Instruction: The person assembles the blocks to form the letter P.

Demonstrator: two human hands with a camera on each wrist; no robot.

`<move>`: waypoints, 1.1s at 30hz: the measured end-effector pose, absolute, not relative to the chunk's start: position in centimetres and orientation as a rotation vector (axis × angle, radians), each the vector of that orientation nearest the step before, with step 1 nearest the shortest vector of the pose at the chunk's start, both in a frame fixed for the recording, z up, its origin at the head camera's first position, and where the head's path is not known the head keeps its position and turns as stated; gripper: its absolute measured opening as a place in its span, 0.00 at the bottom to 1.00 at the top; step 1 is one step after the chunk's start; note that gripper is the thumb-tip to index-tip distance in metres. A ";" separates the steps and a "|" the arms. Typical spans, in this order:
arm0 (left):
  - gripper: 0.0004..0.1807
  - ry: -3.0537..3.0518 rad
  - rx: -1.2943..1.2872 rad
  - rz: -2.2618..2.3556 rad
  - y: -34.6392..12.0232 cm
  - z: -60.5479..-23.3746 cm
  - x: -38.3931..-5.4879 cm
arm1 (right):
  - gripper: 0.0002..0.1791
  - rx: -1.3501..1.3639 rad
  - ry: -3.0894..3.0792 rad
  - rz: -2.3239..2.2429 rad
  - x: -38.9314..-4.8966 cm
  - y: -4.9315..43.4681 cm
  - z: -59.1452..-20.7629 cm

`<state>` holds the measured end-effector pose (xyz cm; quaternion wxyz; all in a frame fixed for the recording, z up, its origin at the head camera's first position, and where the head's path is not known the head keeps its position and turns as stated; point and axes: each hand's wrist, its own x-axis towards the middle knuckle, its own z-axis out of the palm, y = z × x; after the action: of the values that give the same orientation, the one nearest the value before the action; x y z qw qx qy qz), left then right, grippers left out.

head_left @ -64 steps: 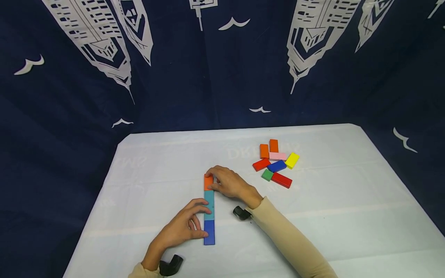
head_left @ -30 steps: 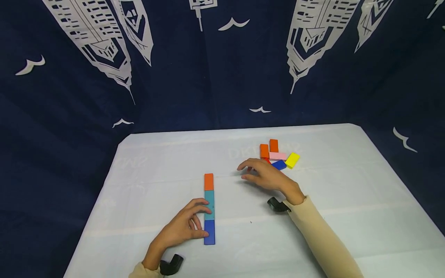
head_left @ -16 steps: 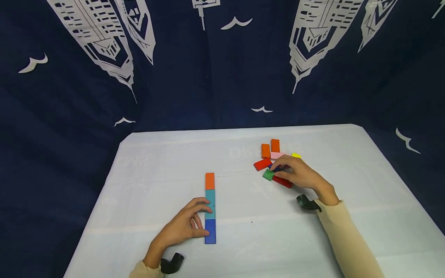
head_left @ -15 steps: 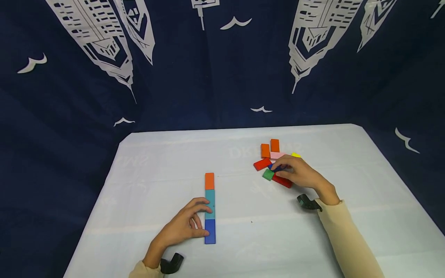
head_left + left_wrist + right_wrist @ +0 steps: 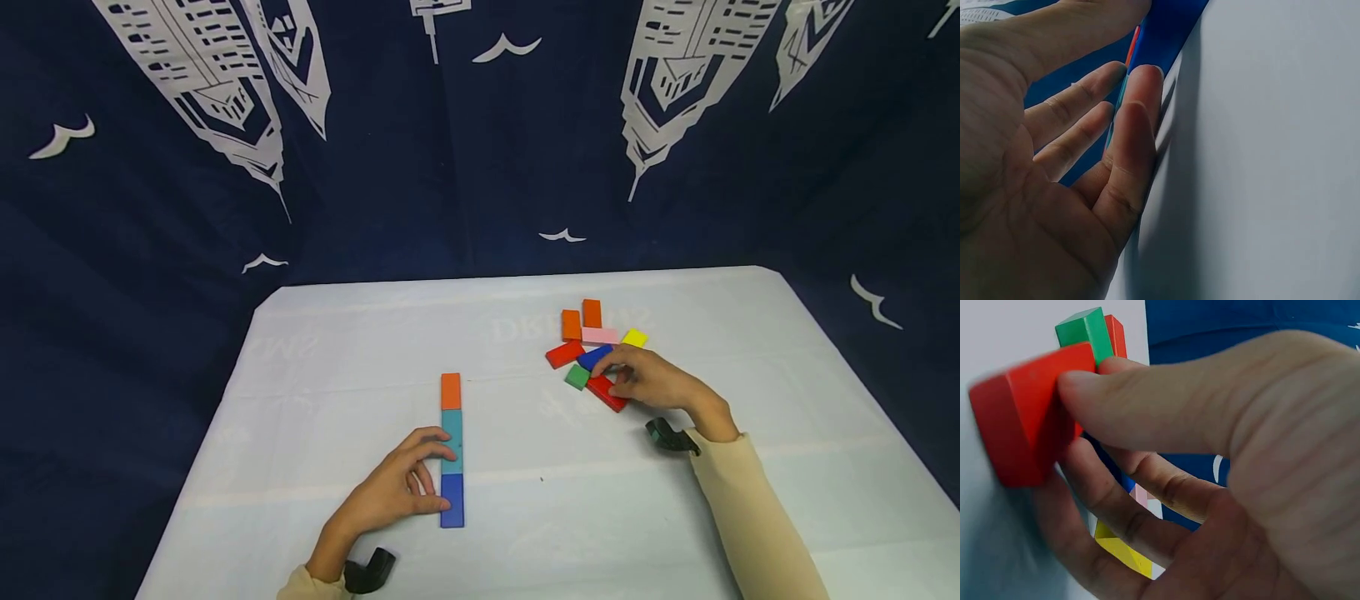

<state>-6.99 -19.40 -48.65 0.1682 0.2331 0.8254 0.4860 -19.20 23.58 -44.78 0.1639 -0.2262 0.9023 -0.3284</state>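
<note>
A straight row of flat blocks lies left of the table's middle: an orange block at the far end, teal in the middle and a blue block nearest. My left hand rests along the row's left side, thumb at the blue block and fingertips over the teal part. Over the loose blocks, my right hand pinches a red block. In the right wrist view my thumb lies on the face of that red block, with fingers around its other side.
Loose blocks lie around the right hand: green, blue, another red, pink, yellow and two orange blocks. Black wrist cameras jut from both sleeves. A dark printed cloth hangs behind the white table.
My right hand has left the orange block at the row's far end, crossed right to the loose blocks and gripped the red one, which has turned slightly. The left hand stays in place.
</note>
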 end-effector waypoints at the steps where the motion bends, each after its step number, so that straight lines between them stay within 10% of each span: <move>1: 0.28 2.350 0.661 1.380 -19.4 -48.7 -7.0 | 0.16 -0.625 2.562 -0.934 -19.2 23.5 -44.7; 33: 0.28 2.351 0.642 1.376 -19.2 -48.7 -7.0 | 0.30 -0.481 2.437 -0.881 -18.9 23.8 -43.7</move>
<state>-6.98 -19.22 -48.72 0.1705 0.2259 0.8278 0.4844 -18.92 23.76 -43.74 0.2503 -0.1766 0.8951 -0.3238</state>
